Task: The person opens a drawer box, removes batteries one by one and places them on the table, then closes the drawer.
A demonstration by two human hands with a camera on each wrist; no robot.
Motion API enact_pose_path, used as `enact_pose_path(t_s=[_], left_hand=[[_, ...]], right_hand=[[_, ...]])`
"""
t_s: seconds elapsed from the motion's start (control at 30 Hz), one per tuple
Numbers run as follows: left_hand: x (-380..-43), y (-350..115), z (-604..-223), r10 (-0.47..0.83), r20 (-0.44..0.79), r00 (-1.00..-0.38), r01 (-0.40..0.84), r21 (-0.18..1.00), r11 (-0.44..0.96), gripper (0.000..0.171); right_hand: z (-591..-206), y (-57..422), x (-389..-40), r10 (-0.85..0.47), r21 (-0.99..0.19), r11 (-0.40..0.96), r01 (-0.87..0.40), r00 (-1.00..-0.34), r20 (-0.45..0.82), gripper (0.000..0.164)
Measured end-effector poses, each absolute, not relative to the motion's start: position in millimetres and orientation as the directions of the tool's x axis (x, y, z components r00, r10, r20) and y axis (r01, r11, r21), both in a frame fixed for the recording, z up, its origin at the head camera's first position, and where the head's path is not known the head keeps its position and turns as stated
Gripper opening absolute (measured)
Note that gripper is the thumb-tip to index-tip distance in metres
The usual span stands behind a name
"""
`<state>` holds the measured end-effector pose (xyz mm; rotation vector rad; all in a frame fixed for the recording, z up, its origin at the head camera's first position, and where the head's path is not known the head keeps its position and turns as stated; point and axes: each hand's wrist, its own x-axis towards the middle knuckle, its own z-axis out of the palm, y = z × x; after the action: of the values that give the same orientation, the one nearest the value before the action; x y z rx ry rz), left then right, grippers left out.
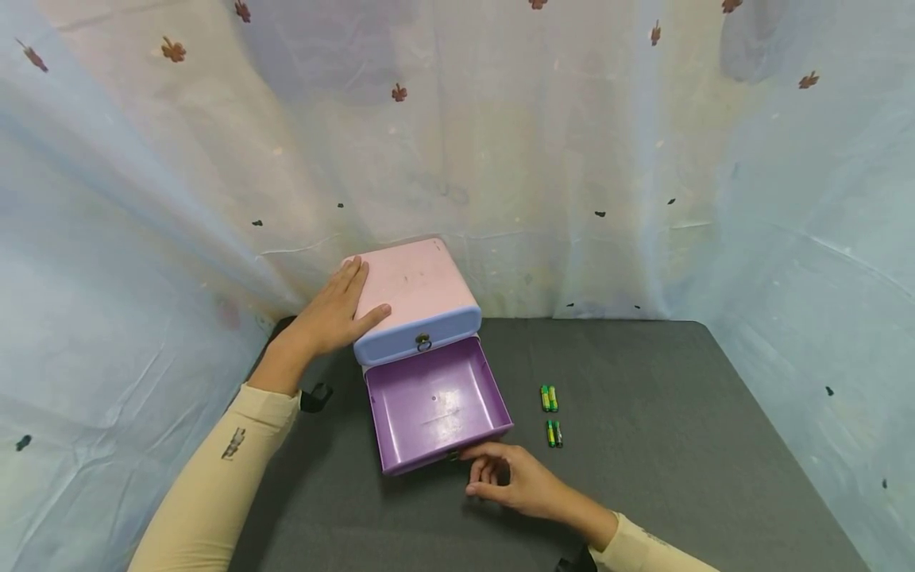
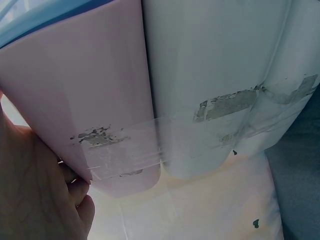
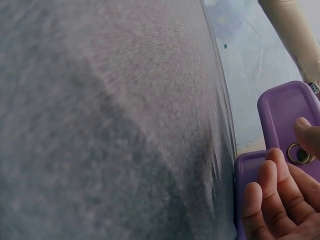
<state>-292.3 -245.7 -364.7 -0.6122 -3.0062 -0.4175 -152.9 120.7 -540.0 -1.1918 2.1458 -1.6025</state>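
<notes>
I saw the purple drawer (image 1: 438, 413) pulled out in the middle of the frame. The left hand (image 1: 330, 316) rested on the pink top (image 1: 415, 278), spread wide and gripping nothing. The right hand's (image 1: 520, 480) fingers bent loosely near the metal ring (image 3: 301, 155); I couldn't tell if they gripped it. I thought steady pressing and straight sliding would work best.

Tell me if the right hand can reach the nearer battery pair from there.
Likely yes: the nearer battery pair lies on the table just beyond the right hand, outside the purple drawer, with nothing visible between.
</notes>
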Motion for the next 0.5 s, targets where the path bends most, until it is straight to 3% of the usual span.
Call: enact_pose_path(t_s=[0.5], left_hand=[[-292.5, -246.2, -365.6, 0.377, 0.100, -0.921, 0.390, 0.257, 0.884, 0.102]], right_hand=[[-541.7, 110.1, -149.8, -0.647, -0.920, 0.076, -0.384, -0.721, 0.247, 0.026]])
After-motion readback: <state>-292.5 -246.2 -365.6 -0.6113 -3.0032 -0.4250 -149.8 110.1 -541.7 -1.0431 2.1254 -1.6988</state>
